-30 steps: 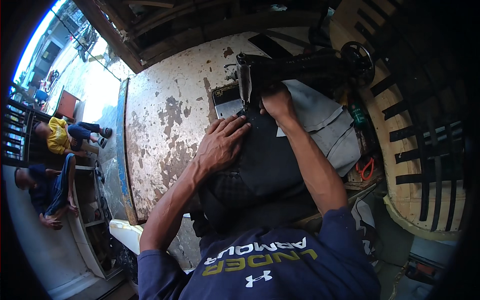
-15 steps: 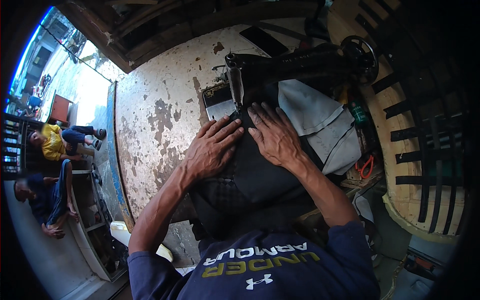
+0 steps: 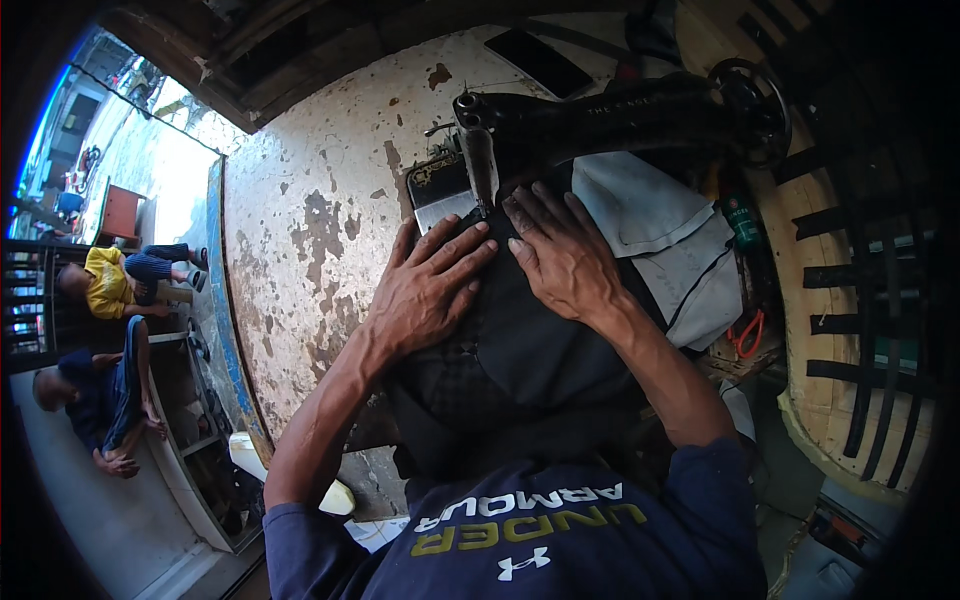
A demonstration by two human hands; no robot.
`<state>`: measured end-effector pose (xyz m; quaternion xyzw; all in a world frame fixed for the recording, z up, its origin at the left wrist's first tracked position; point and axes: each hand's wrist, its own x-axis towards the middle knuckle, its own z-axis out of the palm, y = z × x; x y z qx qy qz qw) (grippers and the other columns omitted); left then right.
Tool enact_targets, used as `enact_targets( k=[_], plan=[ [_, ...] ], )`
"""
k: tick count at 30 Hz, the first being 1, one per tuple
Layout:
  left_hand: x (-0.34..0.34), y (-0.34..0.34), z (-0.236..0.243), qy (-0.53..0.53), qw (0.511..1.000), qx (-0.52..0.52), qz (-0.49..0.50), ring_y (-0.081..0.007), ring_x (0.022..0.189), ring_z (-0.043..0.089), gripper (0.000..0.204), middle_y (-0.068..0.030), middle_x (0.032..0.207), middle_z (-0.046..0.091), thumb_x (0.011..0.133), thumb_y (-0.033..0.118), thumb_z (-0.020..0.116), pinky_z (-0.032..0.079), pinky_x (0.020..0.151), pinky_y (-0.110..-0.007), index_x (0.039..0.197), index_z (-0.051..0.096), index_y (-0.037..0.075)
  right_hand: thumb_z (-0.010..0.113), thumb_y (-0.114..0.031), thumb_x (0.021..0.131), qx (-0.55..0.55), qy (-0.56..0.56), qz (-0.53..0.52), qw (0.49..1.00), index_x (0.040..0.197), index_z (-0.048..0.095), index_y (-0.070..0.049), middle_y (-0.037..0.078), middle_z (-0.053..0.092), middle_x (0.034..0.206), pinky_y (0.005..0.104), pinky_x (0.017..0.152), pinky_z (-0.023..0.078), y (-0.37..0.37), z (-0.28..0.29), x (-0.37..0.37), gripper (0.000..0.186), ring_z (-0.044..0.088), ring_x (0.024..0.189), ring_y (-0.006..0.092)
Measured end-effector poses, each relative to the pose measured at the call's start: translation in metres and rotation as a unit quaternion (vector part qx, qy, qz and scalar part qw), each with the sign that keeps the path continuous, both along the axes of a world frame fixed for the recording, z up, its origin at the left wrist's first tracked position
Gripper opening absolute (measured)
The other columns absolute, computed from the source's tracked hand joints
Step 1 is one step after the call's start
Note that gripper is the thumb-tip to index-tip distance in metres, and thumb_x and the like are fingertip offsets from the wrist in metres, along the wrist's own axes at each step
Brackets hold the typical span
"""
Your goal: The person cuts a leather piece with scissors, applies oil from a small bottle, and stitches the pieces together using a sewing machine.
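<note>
A black sewing machine [image 3: 590, 125] stands across the worn table, its needle end above dark fabric [image 3: 540, 350]. My left hand [image 3: 428, 285] lies on the fabric left of the needle, fingers stretched over the cloth beside the metal bed plate [image 3: 445, 210]. My right hand [image 3: 568, 255] rests flat on the same fabric, just right of the presser foot, fingers extended toward the machine. The fabric spreads back toward my lap. Light grey cloth [image 3: 640, 205] lies to the right of my right hand, partly under the machine arm.
A phone [image 3: 538, 62] lies behind the machine. The handwheel [image 3: 750, 112] is at far right, with a green bottle [image 3: 740, 220] and orange-handled scissors [image 3: 747, 335] below. The peeling tabletop [image 3: 290, 230] stretches left. Two people [image 3: 105, 285] sit outside, beyond its blue edge.
The view has shifted slightly, moving the machine and grey cloth rightward. My right hand sits a little farther from my left; both remain flat on the fabric.
</note>
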<state>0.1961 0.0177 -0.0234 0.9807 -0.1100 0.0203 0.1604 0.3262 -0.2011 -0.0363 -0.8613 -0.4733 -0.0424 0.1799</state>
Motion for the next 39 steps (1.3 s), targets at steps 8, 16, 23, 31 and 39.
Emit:
enact_targets(
  k=[8, 16, 23, 31, 39],
  plan=[
    [0.004, 0.004, -0.004, -0.014, 1.000, 0.000, 0.010, -0.0327, 0.157, 0.037, 0.057, -0.0048, 0.167, 0.046, 0.103, 0.026, 0.060, 0.018, 0.132, -0.058, 0.159, 0.052, 0.023, 0.051, -0.030, 0.110, -0.011, -0.007, 0.004, 1.000, 0.152, 0.057, -0.004, 0.014, 0.054, 0.160, 0.0518, 0.129, 0.030, 0.006, -0.003, 0.010, 0.050, 0.044, 0.154, 0.0316],
    [0.008, 0.007, -0.006, -0.015, 1.000, 0.003, 0.010, -0.0344, 0.156, 0.037, 0.055, -0.0058, 0.167, 0.046, 0.102, 0.027, 0.061, 0.020, 0.131, -0.059, 0.157, 0.054, 0.024, 0.053, -0.029, 0.109, -0.004, -0.007, 0.019, 1.000, 0.143, 0.064, -0.002, 0.016, 0.063, 0.150, 0.0534, 0.127, 0.032, 0.010, -0.001, 0.022, 0.045, 0.048, 0.150, 0.0342],
    [0.009, 0.011, -0.007, -0.028, 1.000, -0.009, 0.011, -0.0347, 0.156, 0.037, 0.052, -0.0059, 0.166, 0.047, 0.101, 0.025, 0.064, 0.021, 0.130, -0.059, 0.152, 0.059, 0.024, 0.055, -0.027, 0.107, 0.018, 0.015, 0.062, 0.998, 0.134, 0.068, 0.000, 0.017, 0.068, 0.137, 0.0546, 0.123, 0.036, 0.015, -0.001, 0.037, 0.040, 0.057, 0.138, 0.0377],
    [0.013, 0.011, -0.007, -0.061, 0.997, -0.032, -0.018, -0.0390, 0.154, 0.037, 0.052, -0.0089, 0.156, 0.055, 0.093, 0.018, 0.071, 0.024, 0.128, -0.061, 0.145, 0.065, 0.021, 0.057, -0.027, 0.105, 0.006, 0.001, 0.097, 0.995, 0.129, 0.071, 0.001, 0.017, 0.071, 0.133, 0.0551, 0.121, 0.037, 0.017, -0.004, 0.051, 0.039, 0.061, 0.129, 0.0366],
    [0.014, 0.007, -0.005, -0.054, 0.998, -0.009, -0.023, -0.0375, 0.152, 0.041, 0.055, -0.0077, 0.153, 0.056, 0.090, 0.018, 0.072, 0.025, 0.127, -0.064, 0.145, 0.065, 0.022, 0.063, -0.017, 0.097, 0.043, -0.074, 0.171, 0.982, 0.114, 0.072, -0.001, 0.018, 0.073, 0.119, 0.0518, 0.107, 0.048, 0.019, -0.009, 0.074, 0.024, 0.067, 0.115, 0.0381]
  ],
)
